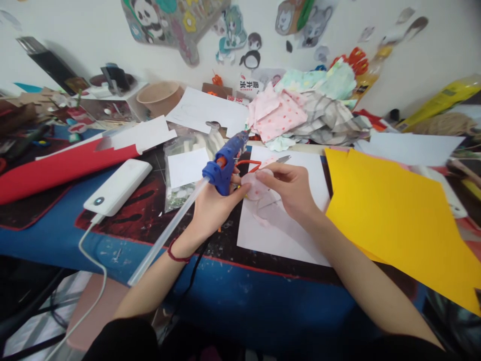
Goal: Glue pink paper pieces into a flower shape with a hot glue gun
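Observation:
My left hand (pixel 210 208) is closed around the handle of a blue hot glue gun (pixel 221 168), its nozzle pointing away from me. A long clear glue stick (pixel 169 231) juts from the gun's back, above my left forearm. The left thumb also reaches the edge of a small, pale pink spotted fabric piece (pixel 255 186). My right hand (pixel 295 190) pinches this piece from the other side between thumb and fingers. Just behind the hands lie scissors with orange handles (pixel 251 162), partly covered. Under the hands is a white paper sheet (pixel 285 240). Some left fingers are hidden behind the gun.
Yellow sheets (pixel 398 225) lie at the right. On the left are a white power bank (pixel 118 188) with a cable and a red sheet (pixel 67 168). Behind stand piled fabric scraps (pixel 278 113), a clear plastic bag (pixel 176 198) and a brown bowl (pixel 160 98).

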`<state>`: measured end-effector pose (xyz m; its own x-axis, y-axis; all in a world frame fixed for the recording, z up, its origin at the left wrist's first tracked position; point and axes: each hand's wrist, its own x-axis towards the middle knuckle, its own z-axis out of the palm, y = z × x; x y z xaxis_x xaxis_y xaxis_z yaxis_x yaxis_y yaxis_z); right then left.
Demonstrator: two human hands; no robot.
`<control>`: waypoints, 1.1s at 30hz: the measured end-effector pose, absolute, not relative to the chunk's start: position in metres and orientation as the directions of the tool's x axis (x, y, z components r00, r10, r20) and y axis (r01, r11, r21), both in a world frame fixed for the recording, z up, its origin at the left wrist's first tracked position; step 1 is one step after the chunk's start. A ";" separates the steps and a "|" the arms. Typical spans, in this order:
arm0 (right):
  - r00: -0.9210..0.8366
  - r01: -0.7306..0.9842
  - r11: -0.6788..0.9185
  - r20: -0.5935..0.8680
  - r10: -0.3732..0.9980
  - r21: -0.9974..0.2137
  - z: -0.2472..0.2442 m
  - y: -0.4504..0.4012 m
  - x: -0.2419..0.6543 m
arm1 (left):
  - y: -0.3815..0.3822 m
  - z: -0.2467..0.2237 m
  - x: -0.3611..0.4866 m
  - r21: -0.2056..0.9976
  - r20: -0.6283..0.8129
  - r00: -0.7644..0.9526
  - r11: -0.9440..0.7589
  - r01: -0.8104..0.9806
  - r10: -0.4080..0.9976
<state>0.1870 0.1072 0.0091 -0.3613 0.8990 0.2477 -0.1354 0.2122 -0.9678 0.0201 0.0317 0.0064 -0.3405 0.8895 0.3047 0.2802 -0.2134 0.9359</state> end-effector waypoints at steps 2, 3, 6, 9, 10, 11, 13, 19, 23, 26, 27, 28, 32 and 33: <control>-0.333 -0.164 0.224 0.268 0.904 -0.961 0.008 0.108 0.187 | 0.032 0.006 0.020 0.925 0.319 -0.327 -0.217 0.313 0.889; -0.325 -0.175 0.231 0.278 0.904 -0.957 0.007 0.109 0.187 | 0.032 0.007 0.020 0.921 0.324 -0.325 -0.219 0.321 0.888; -0.329 -0.176 0.252 0.298 0.896 -0.952 0.007 0.110 0.189 | 0.031 0.007 0.021 0.923 0.323 -0.329 -0.218 0.317 0.887; -0.339 -0.157 0.273 0.311 0.888 -0.949 0.008 0.111 0.191 | 0.031 0.007 0.020 0.927 0.319 -0.339 -0.217 0.306 0.885; -0.338 -0.149 0.282 0.317 0.886 -0.948 0.008 0.112 0.192 | 0.031 0.007 0.020 0.926 0.321 -0.342 -0.217 0.308 0.883; -0.335 -0.140 0.290 0.321 0.886 -0.947 0.008 0.113 0.193 | 0.031 0.007 0.020 0.925 0.322 -0.344 -0.216 0.311 0.882; -0.332 -0.124 0.293 0.317 0.888 -0.948 0.009 0.114 0.195 | 0.031 0.007 0.019 0.924 0.322 -0.348 -0.213 0.318 0.881; -0.348 -0.154 0.217 0.259 0.901 -0.964 0.013 0.116 0.199 | 0.029 0.008 0.018 0.921 0.322 -0.357 -0.203 0.333 0.877; -0.313 -0.118 0.249 0.274 0.909 -0.961 0.014 0.114 0.200 | 0.029 0.008 0.018 0.925 0.312 -0.351 -0.199 0.324 0.883; -0.321 -0.120 0.242 0.268 0.908 -0.963 0.013 0.114 0.200 | 0.029 0.010 0.019 0.929 0.310 -0.367 -0.197 0.314 0.877; -0.340 -0.124 0.222 0.251 0.906 -0.967 0.013 0.115 0.200 | 0.029 0.011 0.019 0.931 0.310 -0.377 -0.199 0.306 0.873; -0.362 -0.126 0.203 0.235 0.902 -0.971 0.013 0.115 0.201 | 0.029 0.012 0.019 0.933 0.311 -0.385 -0.204 0.296 0.869; -0.403 -0.113 0.209 0.237 0.884 -0.971 0.016 0.115 0.203 | 0.030 0.014 0.020 0.943 0.307 -0.394 -0.223 0.245 0.866; -0.401 -0.111 0.218 0.244 0.883 -0.970 0.017 0.115 0.203 | 0.030 0.015 0.020 0.945 0.303 -0.393 -0.221 0.242 0.868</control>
<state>0.2031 0.1147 0.0171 -0.4012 0.8828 0.2441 -0.1109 0.2177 -0.9697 0.0199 0.0298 0.0145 -0.3926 0.8683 0.3033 0.2419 -0.2206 0.9449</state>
